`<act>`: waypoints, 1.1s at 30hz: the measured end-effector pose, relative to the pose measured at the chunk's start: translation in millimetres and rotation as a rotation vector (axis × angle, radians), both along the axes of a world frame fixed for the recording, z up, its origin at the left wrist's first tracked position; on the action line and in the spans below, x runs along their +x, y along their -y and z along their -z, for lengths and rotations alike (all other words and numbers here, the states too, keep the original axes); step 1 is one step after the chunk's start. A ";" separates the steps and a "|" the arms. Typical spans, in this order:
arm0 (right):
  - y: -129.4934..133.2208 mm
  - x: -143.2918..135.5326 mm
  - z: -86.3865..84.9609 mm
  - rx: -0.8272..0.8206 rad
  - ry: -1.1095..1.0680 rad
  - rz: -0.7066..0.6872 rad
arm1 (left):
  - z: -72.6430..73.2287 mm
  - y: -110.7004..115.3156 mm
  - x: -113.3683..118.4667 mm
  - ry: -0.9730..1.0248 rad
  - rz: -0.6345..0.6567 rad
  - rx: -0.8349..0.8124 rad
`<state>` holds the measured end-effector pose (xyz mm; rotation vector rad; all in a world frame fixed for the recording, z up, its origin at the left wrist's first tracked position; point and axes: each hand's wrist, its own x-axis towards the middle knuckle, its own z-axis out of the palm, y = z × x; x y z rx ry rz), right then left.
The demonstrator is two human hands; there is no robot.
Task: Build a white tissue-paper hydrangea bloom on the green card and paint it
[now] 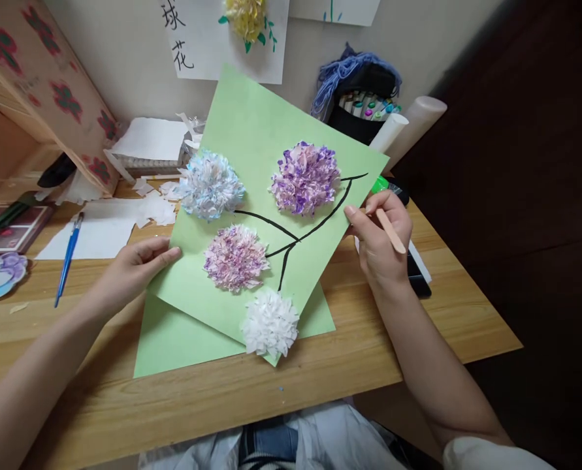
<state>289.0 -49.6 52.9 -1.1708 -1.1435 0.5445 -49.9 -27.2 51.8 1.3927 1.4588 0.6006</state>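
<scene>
Two hands hold up a green paper sheet (249,124) bearing four ruffled paper blossoms along a black-drawn branch (320,226), tilted above the desk (447,287).

The left hand (141,266), thumb closed over the edge, pinches the sheet's left side; the right hand (385,236), fingers curled, grips the right edge while also holding a wooden craft stick (391,231). A second green sheet (187,343) lies beneath. The white blossom (271,323) overhangs the lowest corner, so lowering that corner first could crush or loosen its petals. A tighter pinch or uneven pull might crease the paper, and the stick, sharing the right-hand grip, could slip or scuff the edge.
</scene>
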 end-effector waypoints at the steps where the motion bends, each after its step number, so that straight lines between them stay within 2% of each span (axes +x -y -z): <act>1: 1.3 -1.5 -0.6 0.038 0.051 0.018 | 0.6 -3.7 -0.2 -0.007 -0.020 0.012; 6: 12.9 -18.0 -4.2 0.187 0.282 0.149 | 8.3 -18.9 4.2 0.008 -0.058 0.104; 10: 23.2 -33.5 -2.3 0.201 0.345 0.183 | 11.9 -26.8 8.5 -0.039 -0.073 0.092; 14: 24.3 -39.4 10.4 0.102 0.424 0.197 | 20.4 -39.7 4.3 -0.166 -0.011 0.161; 18: 16.0 -38.7 28.0 -0.045 0.503 0.163 | 31.8 -55.2 -2.3 -0.332 0.076 0.390; 22: 8.6 -37.4 41.8 -0.195 0.605 0.097 | 28.6 -52.2 -9.5 -0.520 -0.002 0.676; 26: 8.4 -35.7 46.1 -0.336 0.735 0.072 | 18.8 -35.0 -34.0 -0.724 -0.082 0.895; 30: 10.6 -32.6 40.4 -0.455 0.860 0.146 | 19.3 -34.6 -67.6 -0.826 -0.223 0.896; 33: 10.4 -28.0 35.3 -0.461 0.861 0.190 | 24.7 -48.4 -77.3 -0.819 -0.127 0.838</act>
